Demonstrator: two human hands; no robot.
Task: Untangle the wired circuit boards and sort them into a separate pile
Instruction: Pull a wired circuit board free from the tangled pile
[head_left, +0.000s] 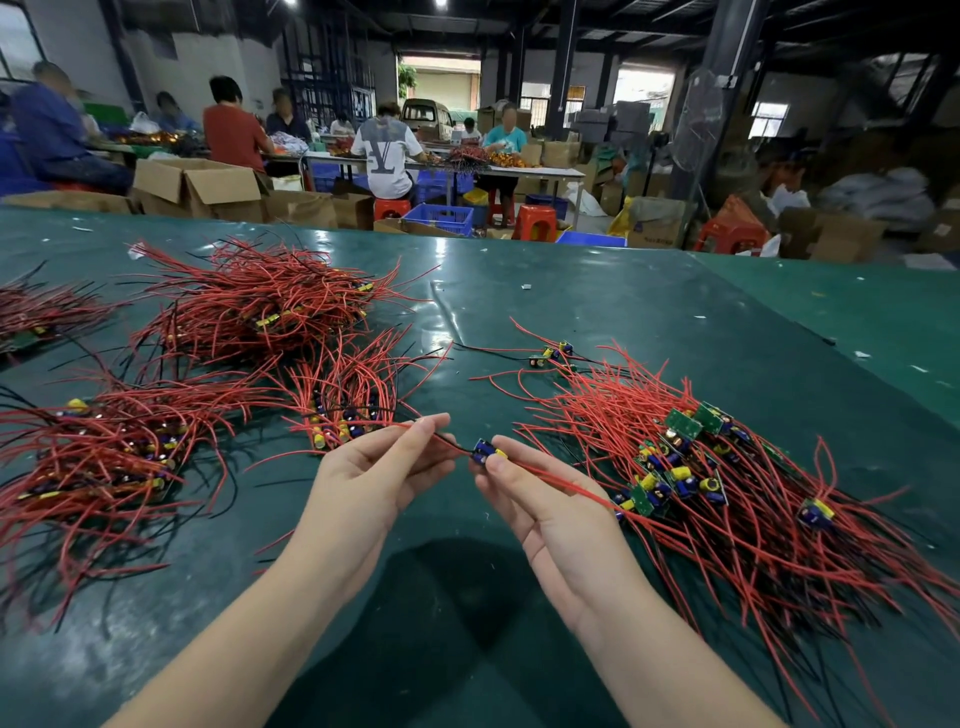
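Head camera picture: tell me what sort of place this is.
Probably a small electronics assembly workshop. A large green-covered worktable holds piles of red-wired circuit boards, seated workers sort similar bundles at long tables behind, and brown cardboard cartons and blue plastic crates stand around.

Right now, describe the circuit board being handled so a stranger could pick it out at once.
Start at the green table, strewn with heaps of red-wired boards. Near its front edge, between the big tangled pile on the right and the small bundle at centre, two bare hands meet. The circuit board is pinched by the right hand, while the left hand holds its wire: the only board lifted clear of every heap.
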